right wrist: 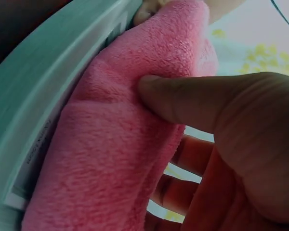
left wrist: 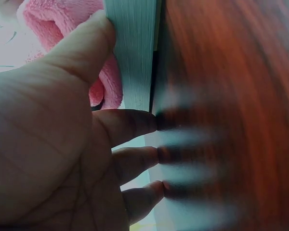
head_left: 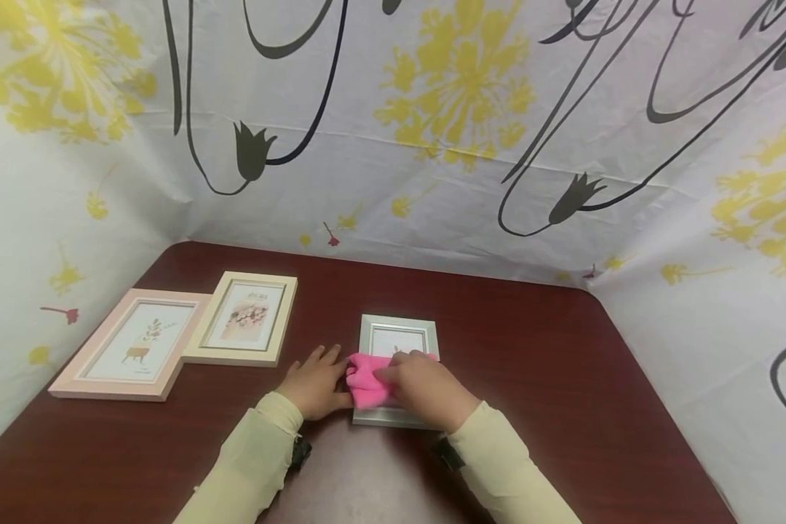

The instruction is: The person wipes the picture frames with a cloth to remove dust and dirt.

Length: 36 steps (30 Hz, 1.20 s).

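Observation:
A pink fuzzy cloth [head_left: 367, 382] lies bunched over a silver-grey picture frame [head_left: 430, 331], which rests flat on the table. My right hand [head_left: 432, 389] grips the cloth against the frame, and the right wrist view shows the thumb pressing into the folds of the cloth [right wrist: 106, 144]. At the frame's left side is my left hand [head_left: 314, 382], fingers spread. In the left wrist view its thumb touches the frame's edge [left wrist: 130, 53] while the fingertips rest on the table. The cloth and right hand hide the middle of the frame's picture.
A pink picture frame [head_left: 65, 378] and a cream picture frame [head_left: 282, 320] lie side by side at the left of the dark red table [head_left: 530, 342]. White flower-printed sheeting [head_left: 354, 167] stands along the table's back and sides.

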Available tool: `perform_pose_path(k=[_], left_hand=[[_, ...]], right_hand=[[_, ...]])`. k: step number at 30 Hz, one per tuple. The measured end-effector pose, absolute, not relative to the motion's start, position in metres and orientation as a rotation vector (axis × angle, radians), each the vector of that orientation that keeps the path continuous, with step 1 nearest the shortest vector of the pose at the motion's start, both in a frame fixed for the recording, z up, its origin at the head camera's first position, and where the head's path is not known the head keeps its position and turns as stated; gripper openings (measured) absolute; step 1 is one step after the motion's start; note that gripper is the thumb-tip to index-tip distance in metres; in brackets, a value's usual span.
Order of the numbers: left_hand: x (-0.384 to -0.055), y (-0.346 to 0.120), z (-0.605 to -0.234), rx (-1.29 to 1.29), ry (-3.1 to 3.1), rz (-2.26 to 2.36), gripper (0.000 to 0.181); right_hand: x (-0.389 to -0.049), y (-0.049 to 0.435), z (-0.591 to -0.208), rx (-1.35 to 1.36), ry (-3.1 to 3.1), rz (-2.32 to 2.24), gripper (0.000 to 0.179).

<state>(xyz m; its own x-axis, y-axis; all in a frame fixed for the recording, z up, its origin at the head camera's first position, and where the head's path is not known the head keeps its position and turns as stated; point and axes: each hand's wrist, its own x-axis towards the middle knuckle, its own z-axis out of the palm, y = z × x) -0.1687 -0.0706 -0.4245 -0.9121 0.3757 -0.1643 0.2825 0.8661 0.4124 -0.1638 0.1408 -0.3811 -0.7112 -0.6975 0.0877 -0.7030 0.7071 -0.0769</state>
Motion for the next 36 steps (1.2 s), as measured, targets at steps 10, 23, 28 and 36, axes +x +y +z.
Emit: perform_pose_path(k=[10,23,28,36], left_hand=[[-0.169,-0.071,-0.422,0.512,2.794,0.592,0.078],[-0.171,-0.069,-0.421,0.493,2.797,0.596,0.077],[-0.171,-0.068,-0.423,0.484,2.788,0.607,0.078],[-0.175,-0.073,-0.424,0.51,2.75,0.729,0.074]], right_hand=[[-0.201,0.133,-0.383,0.841,-3.011,0.176,0.04],[-0.223,0.138,-0.379,0.674,-3.108,0.278,0.04],[-0.209,0.154,-0.364,0.727,-2.983,0.379,0.036],[-0.162,0.18,-0.354,0.882,-2.8,0.323,0.039]])
